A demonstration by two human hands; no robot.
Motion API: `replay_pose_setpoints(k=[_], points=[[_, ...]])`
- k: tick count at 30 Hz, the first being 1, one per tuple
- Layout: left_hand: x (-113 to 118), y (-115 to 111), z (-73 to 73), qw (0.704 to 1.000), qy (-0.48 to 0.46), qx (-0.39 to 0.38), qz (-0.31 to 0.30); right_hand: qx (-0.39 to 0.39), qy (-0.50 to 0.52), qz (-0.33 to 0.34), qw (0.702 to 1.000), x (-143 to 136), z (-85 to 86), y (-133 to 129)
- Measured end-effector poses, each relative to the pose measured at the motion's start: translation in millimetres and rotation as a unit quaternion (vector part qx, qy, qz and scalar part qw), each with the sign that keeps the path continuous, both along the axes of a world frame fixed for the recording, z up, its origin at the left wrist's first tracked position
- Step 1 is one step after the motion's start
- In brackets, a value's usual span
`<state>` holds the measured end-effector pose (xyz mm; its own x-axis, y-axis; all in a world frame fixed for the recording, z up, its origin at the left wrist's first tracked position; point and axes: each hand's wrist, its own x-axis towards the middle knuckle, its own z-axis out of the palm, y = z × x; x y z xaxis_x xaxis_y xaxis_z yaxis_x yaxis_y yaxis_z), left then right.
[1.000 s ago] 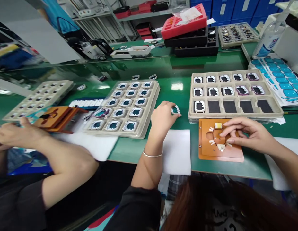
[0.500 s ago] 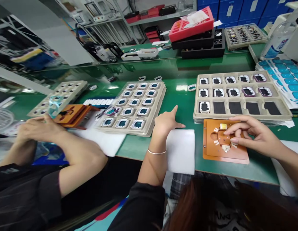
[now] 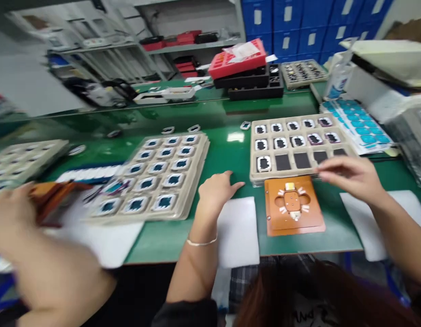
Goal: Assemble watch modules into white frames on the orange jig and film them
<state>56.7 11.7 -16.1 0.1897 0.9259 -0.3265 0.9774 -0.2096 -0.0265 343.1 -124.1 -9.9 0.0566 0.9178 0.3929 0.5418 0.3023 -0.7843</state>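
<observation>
Resting on the table (image 3: 231, 156) by the white pad (image 3: 237, 231), the left hand (image 3: 217, 190) lies loosely curled, fingers half open, with nothing in it. Just right of it sits the orange jig (image 3: 294, 206), a small part (image 3: 292, 201) seated in its middle recess and untouched by either hand. The right hand (image 3: 350, 175) hovers over the near edge of the right tray (image 3: 346, 147), apart from the jig, fingers stretched toward the tray's empty dark pockets. Motion blur keeps me from telling whether it pinches anything.

The work looks to be between the jig and that tray. Lifting the part would call for a fine fingertip grip at its edges, and setting it down would need a free pocket in the near row.

Left of centre, a second tray (image 3: 152, 177) holds blue-faced pieces. A co-worker's hand (image 3: 13, 213) at the far left is a smear, and what it grips cannot be made out. Farther back, one loose piece (image 3: 245, 125) lies behind the right tray. Blue sticker sheets (image 3: 353, 120) are cut by clutter, and a red tray (image 3: 237, 61) tops dark ones.
</observation>
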Motion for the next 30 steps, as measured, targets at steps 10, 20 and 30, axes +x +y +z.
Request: replay_pose_setpoints(k=[10, 20, 30], points=[[2.5, 3.5, -11.4, 0.998, -0.034, 0.033, -0.037, -0.111, -0.275, -0.436, 0.850, 130.5, -17.8, 16.5], [5.0, 2.3, -4.9, 0.999, -0.039, 0.009, -0.028, -0.144, -0.307, -0.484, 0.807, 125.9, -21.0, 18.0], [6.0, -0.9, -2.7, 0.997, -0.067, 0.038, -0.015, 0.007, -0.289, -0.536, 0.794, 122.6, 1.3, 6.1]])
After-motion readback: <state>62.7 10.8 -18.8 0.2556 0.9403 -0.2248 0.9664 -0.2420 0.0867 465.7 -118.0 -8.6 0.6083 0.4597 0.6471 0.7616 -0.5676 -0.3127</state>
